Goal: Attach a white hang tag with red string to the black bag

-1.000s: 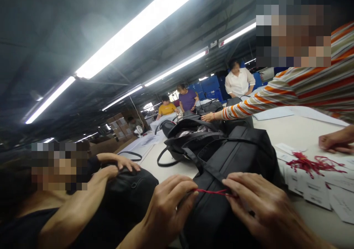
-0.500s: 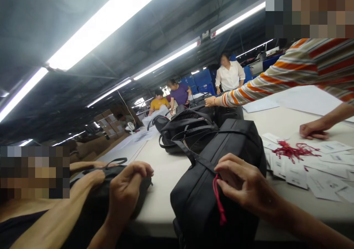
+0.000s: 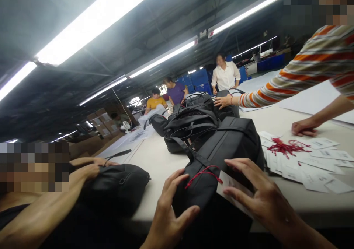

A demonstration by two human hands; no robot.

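Observation:
A black bag (image 3: 221,149) lies at the near edge of the white table (image 3: 157,160). A red cord (image 3: 203,174) is tied to its strap and carries a white paper tag (image 3: 231,188). My left hand (image 3: 168,212) rests against the bag's near left end with fingers spread. My right hand (image 3: 260,197) lies flat on the bag's right side, fingers apart, touching the tag. Neither hand grips anything.
To my left a person's arms hold another black bag (image 3: 116,186). More black bags (image 3: 190,125) are piled further back. A pile of red cords (image 3: 284,146) and white tags (image 3: 312,166) lies on the right, by a striped-sleeved person's hand (image 3: 302,128). Other people stand at the far end.
My left hand has come back from the left onto the bag. My right hand let go of the red cord and spread flat. The tag now hangs on the bag.

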